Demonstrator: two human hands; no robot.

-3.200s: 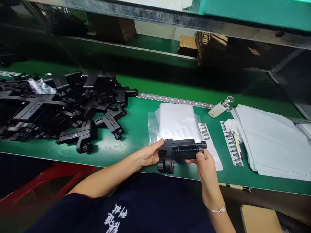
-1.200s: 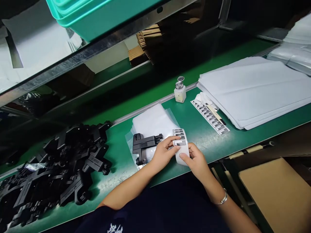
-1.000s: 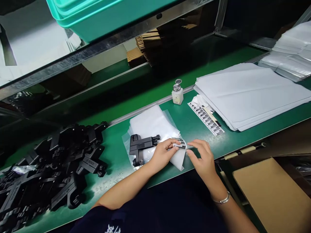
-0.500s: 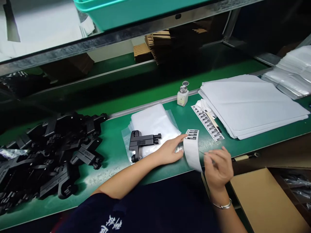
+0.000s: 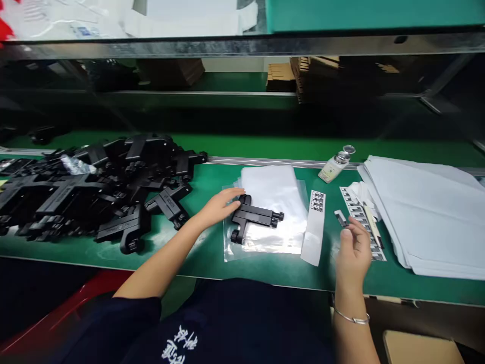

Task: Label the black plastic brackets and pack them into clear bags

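Observation:
My left hand (image 5: 220, 206) is at the left end of a black plastic bracket (image 5: 259, 216), its fingers stretched out and apart from the thumb. The bracket lies on a stack of clear plastic bags (image 5: 273, 187). Between thumb and fingers, my right hand (image 5: 354, 247) pinches a small black-and-white label (image 5: 341, 218), held by its lower end. A curled label strip (image 5: 313, 235) with several labels at its top lies right of the bags. Behind my right hand is a longer label sheet (image 5: 354, 205), with a pen-like tool (image 5: 373, 225) and crumpled white paper (image 5: 358, 191) on it.
Many black brackets (image 5: 129, 177) are heaped at the left of the green bench (image 5: 265, 270). At the back stands a tilted bottle (image 5: 332, 168) with its lid up. White sheets (image 5: 435, 217) are stacked at the right. A metal shelf edge (image 5: 212, 49) crosses above.
My left hand has left the label strip and moved left to the bracket. The strip now lies on the bench. My right hand shows a label in its pinch. The view has turned left.

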